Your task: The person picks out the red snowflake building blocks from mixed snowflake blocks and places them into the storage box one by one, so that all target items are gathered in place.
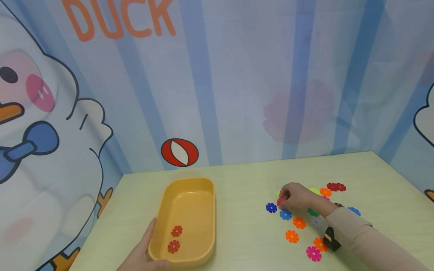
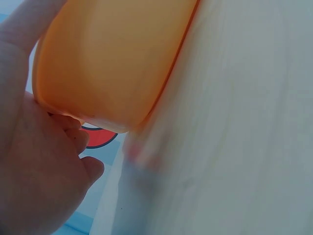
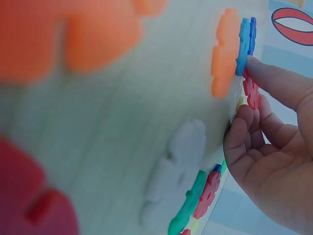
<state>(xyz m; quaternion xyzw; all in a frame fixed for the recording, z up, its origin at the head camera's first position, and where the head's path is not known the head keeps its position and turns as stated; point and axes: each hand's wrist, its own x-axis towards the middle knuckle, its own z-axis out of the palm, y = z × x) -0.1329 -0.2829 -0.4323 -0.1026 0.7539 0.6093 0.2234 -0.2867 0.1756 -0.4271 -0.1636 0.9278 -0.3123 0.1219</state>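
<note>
My right hand [image 1: 297, 195] pinches a red notched plastic disc [image 1: 281, 201] between thumb and fingers, over the scattered pieces. The right wrist view shows the same red disc held at the fingertips, close to the tabletop. Next to that hand lie a dark blue disc [image 1: 271, 207] and a light blue disc [image 1: 285, 215]. At the near left corner of a yellow plastic tray [image 1: 214, 210], my left hand [image 1: 144, 252] grips the wall, thumb at the near rim and fingers along the left side. Inside the tray are two red discs [image 1: 173, 246], one behind the other.
Several more discs lie around the right forearm, among them an orange disc [image 1: 292, 236], a pink disc [image 1: 313, 253] and a grey disc [image 1: 317, 221]. A small black object [image 1: 331, 239] is by the sleeve. A printed curtain [image 1: 237, 82] hangs behind the table [image 1: 244, 233].
</note>
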